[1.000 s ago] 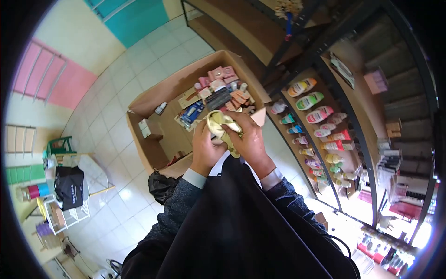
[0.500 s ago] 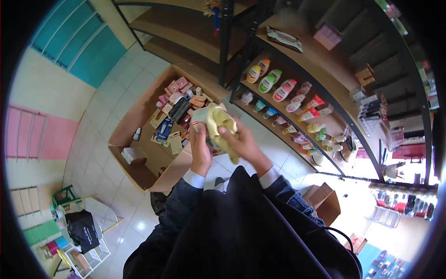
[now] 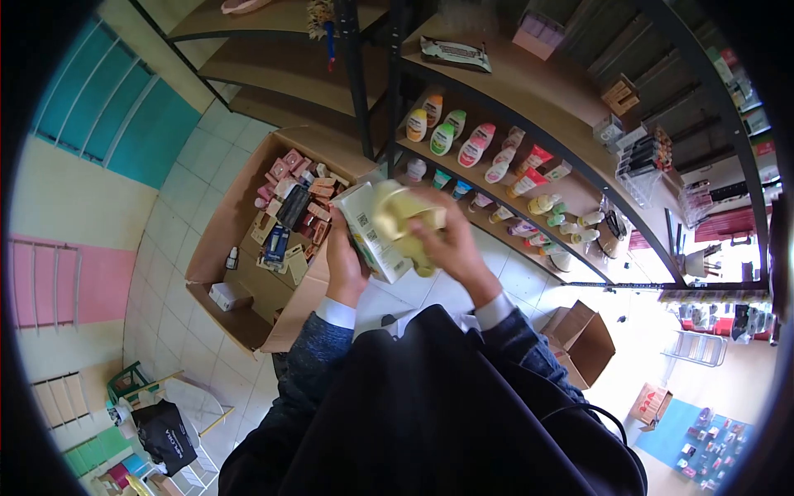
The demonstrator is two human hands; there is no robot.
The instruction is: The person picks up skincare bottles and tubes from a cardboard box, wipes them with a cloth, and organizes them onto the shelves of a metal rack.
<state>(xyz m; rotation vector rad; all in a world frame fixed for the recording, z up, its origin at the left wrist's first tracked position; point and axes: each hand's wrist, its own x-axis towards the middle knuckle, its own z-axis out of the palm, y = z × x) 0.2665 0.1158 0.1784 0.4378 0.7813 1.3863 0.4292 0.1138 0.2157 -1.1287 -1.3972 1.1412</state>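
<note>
My left hand (image 3: 346,263) grips a white-and-green product box (image 3: 366,227) with a printed code on its side. In my right hand (image 3: 453,241) is a crumpled pale-yellow cloth (image 3: 399,217), its fingers closed around the fabric. The cloth lies against or just beside the box's right side; blur hides the exact contact. Both hands are held up in front of my body. Beyond my left hand, on the floor, stands a large open cardboard box (image 3: 217,302) holding many small packaged products.
Black-framed shelves (image 3: 529,103) at the right carry several bottles and tubes. A smaller open carton (image 3: 581,347) sits on the floor at lower right. At lower left, a black bag (image 3: 164,434) rests near a white rack. White tiles (image 3: 178,236) cover the floor.
The product box has come into fuller view, its side turned toward me. My right hand and the cloth have shifted slightly right. The camera view has tilted a little.
</note>
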